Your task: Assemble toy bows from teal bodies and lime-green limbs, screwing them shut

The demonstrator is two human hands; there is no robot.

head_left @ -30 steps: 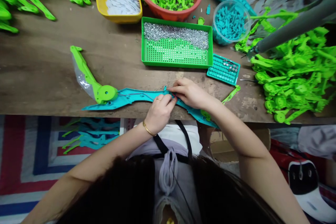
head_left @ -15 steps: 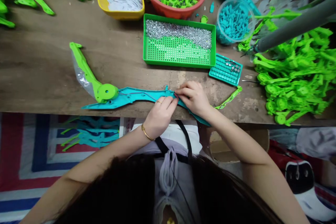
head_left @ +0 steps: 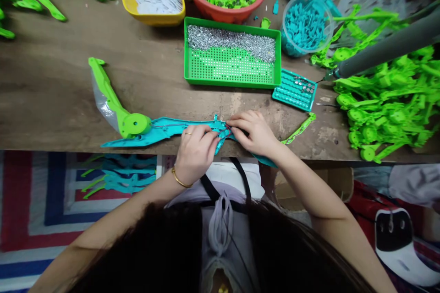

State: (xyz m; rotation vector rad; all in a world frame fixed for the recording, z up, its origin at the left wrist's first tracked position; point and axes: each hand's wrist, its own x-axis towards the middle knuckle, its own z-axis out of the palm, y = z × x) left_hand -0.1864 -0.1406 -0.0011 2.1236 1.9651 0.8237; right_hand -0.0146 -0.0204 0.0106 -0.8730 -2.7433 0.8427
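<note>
A long blue plastic toy bow shell (head_left: 161,130) lies along the table's front edge, its inner side up. A thin wire runs inside it, and a green limb with a round hub (head_left: 135,124) is attached at its left. My left hand (head_left: 196,149), wearing a ring and bangle, is closed on the shell's middle. Close beside it, my right hand (head_left: 252,132) pinches a thin reddish wire (head_left: 228,127) at the shell's centre. A small blue piece (head_left: 218,145) juts towards me between the hands. My hands hide part of the shell. At its right end is a slim green limb (head_left: 300,129).
Behind the shell stand a green tray of screws (head_left: 233,80), a small blue tray (head_left: 294,94), a yellow bin (head_left: 151,19), a red bowl (head_left: 223,9) and a clear tub (head_left: 307,25). A grey screwdriver (head_left: 378,55) hangs over piled green parts (head_left: 385,100) at right.
My left hand has shifted left along the shell, uncovering the small blue piece at the centre. The right hand stays at nearly the same spot. The view has shifted slightly.
</note>
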